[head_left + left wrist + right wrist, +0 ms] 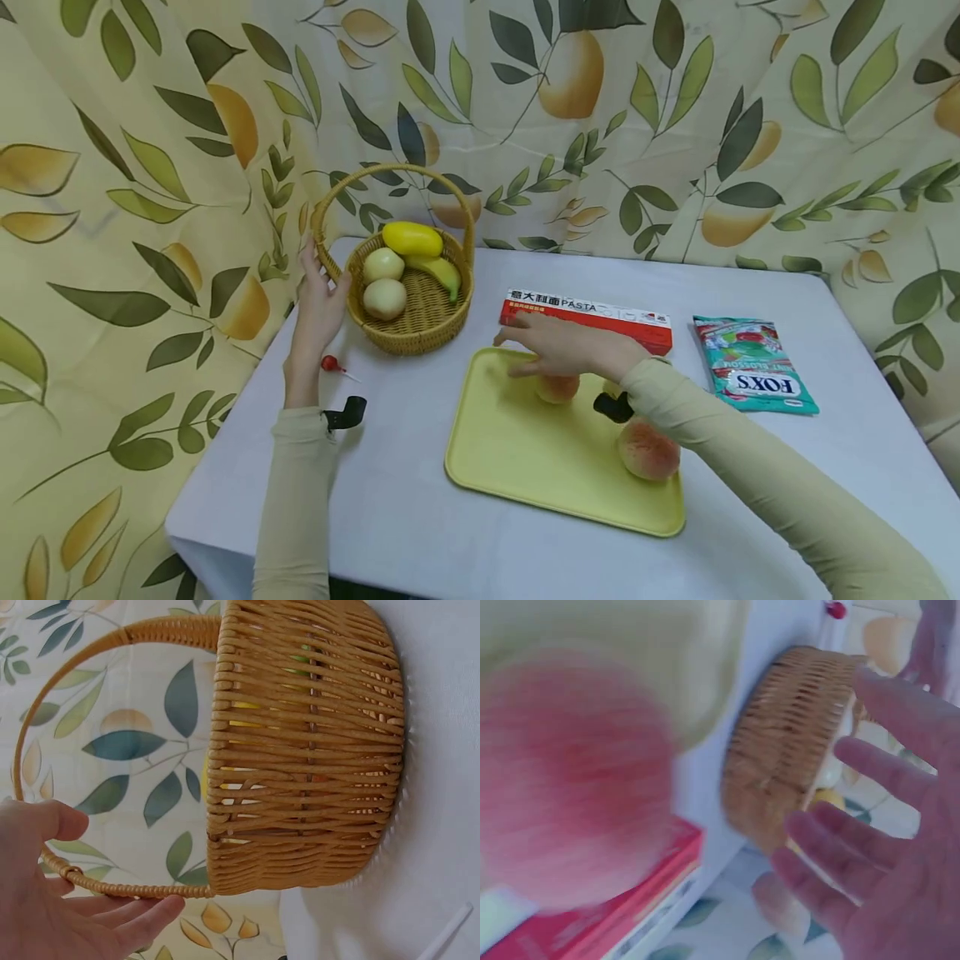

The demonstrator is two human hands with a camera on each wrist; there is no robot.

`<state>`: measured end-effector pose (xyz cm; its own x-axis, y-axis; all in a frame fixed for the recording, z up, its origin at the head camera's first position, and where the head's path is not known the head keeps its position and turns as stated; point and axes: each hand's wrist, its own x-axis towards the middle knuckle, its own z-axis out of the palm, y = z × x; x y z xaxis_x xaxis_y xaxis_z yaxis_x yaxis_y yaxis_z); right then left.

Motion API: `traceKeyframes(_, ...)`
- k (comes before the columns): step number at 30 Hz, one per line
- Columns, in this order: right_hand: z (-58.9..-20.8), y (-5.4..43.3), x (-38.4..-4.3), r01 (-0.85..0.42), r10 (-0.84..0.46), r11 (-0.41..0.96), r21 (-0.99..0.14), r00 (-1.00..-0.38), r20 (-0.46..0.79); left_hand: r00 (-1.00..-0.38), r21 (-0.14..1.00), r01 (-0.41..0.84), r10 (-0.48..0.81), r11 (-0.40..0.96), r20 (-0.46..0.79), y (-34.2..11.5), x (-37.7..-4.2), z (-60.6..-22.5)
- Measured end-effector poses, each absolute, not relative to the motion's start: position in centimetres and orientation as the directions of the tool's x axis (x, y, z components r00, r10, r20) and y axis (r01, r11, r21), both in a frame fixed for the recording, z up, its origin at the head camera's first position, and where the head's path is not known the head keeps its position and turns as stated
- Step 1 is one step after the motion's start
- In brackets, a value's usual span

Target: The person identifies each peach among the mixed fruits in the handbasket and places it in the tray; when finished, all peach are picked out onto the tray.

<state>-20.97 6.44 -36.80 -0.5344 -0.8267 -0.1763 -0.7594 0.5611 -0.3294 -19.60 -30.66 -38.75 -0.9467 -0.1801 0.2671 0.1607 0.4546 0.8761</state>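
Note:
A wicker basket (411, 340) with a tall handle stands at the back left. In it lie a banana (438, 273), a bright yellow fruit (412, 239) and two pale round items (385, 298). My left hand (318, 308) touches the left side of the handle (135, 889), its fingers fairly straight and the thumb apart. Over the yellow tray (510, 467), my right hand (558, 343) hovers with spread fingers and holds nothing. Below it is a peach (557, 389); a larger peach (649, 451) sits nearer the tray's right edge. A pale yellowish item is mostly hidden by the right wrist.
Behind the tray lies a red and white pasta box (585, 318), partly covered by the right hand. To its right is a teal Fox's candy bag (756, 365). A red lollipop (330, 363) lies left of the basket. Patterned curtains border the table's back and left.

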Motion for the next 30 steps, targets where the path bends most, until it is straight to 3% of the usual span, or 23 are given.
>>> traceKeyframes(9,-34.8,-6.3,-25.9,-0.864,-0.893,0.448,-0.228,-0.442,-0.08,-0.936,0.851,0.121,-0.227,0.512,0.269,-30.5,-19.7,-38.3)
traceKeyframes(14,-36.6,-11.6,-27.6,-0.855,-0.862,0.501,-0.132,-0.48,-0.159,-0.943,0.855,0.103,-0.222,0.508,0.246,-29.8,-19.5,-38.8)
traceKeyframes(18,-38.1,-13.4,-27.6,-0.846,-0.828,0.532,-0.047,-0.508,-0.236,-0.945,0.858,0.109,-0.215,0.502,0.245,-29.5,-19.3,-39.1)
traceKeyframes(21,-38.2,-13.6,-27.1,-0.823,-0.803,0.568,0.011,-0.557,-0.212,-0.945,0.855,0.121,-0.207,0.505,0.255,-29.5,-19.4,-39.1)
traceKeyframes(25,-37.6,-13.1,-26.7,-0.756,-0.743,0.652,-0.05,-0.625,-0.237,-0.942,0.849,0.124,-0.208,0.513,0.263,-29.7,-19.5,-39.0)
traceKeyframes(30,-37.7,-11.8,-27.2,-0.744,-0.755,0.646,-0.173,-0.589,-0.287,-0.946,0.862,0.123,-0.205,0.491,0.251,-30.1,-19.4,-39.1)
